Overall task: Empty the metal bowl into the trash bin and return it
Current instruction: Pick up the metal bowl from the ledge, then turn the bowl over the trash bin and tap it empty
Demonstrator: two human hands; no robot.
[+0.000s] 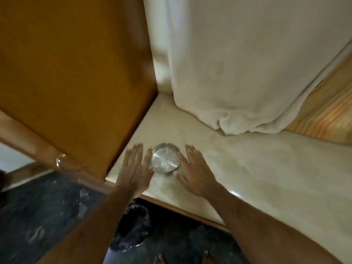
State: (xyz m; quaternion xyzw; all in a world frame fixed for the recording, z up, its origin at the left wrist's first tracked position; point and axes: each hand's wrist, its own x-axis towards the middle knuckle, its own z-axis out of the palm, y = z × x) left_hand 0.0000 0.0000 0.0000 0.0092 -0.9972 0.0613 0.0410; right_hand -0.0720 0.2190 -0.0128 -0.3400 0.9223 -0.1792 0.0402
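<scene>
Hands flank the metal bowl (pixel 166 159) on the counter (pixel 247 159) — left hand (pixel 135 168), right hand (pixel 194 173), each grip spread flat.

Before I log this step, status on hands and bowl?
Left hand and right hand open, flanking the bowl. Bowl upright on counter. Bin below the edge. Nothing in the way.

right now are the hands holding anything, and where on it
Both hands flank the metal bowl on the counter: left hand at its left side, right hand at its right. Fingers look flat, so a real hold cannot be told.
</scene>
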